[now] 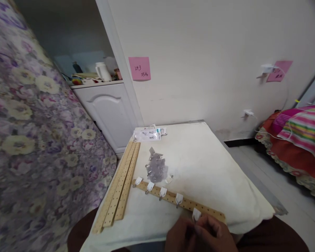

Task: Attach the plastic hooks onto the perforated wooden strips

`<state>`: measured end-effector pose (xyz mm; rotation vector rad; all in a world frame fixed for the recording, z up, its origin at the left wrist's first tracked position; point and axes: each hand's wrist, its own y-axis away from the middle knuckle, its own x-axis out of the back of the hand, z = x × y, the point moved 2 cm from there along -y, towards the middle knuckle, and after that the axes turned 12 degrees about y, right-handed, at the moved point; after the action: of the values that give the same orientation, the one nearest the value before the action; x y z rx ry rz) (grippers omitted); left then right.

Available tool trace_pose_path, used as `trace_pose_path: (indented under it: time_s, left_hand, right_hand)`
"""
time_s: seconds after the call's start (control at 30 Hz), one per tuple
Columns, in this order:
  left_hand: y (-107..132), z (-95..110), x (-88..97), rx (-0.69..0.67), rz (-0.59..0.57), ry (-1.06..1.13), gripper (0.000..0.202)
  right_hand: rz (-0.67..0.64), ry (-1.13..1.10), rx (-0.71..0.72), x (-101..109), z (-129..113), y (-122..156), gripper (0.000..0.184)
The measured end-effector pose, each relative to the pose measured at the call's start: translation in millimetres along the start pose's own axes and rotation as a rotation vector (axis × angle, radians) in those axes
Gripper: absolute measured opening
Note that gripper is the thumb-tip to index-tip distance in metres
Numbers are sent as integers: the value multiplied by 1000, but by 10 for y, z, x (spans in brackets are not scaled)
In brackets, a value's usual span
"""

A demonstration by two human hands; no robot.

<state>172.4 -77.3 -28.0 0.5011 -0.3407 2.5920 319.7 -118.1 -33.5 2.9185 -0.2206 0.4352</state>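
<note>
A perforated wooden strip (170, 197) lies across the near part of a white-covered table (220, 168), with several white adhesive hooks stuck along it. My left hand (180, 236) and my right hand (216, 234) meet at the strip's near end, fingers curled together around the last white hook (196, 214). A pile of loose clear hooks (156, 168) lies just behind the strip. Two or three more wooden strips (120, 189) lie side by side along the table's left edge.
A flat packet of hooks (147, 134) lies at the table's far edge by the wall. A floral curtain (28, 133) hangs at left, a white cabinet (107, 112) stands behind, a bed with striped bedding (299, 136) is at right.
</note>
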Motion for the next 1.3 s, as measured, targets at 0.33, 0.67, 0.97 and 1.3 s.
trace_pose_path:
  time_s: [0.33, 0.67, 0.97, 1.3]
  left_hand:
    - [22, -49, 34, 45, 75, 48, 12]
    - [-109, 72, -1, 61, 113, 93, 11]
    - [-210, 80, -116, 163, 101, 64, 11]
    - [-240, 62, -132, 158, 82, 25, 11]
  right_hand:
    - [78, -69, -1, -134, 12, 32, 40]
    - [175, 223, 59, 332, -158, -83, 32]
    - [151, 440, 104, 328, -245, -320, 17]
    - [146, 620, 109, 294, -232, -444, 15]
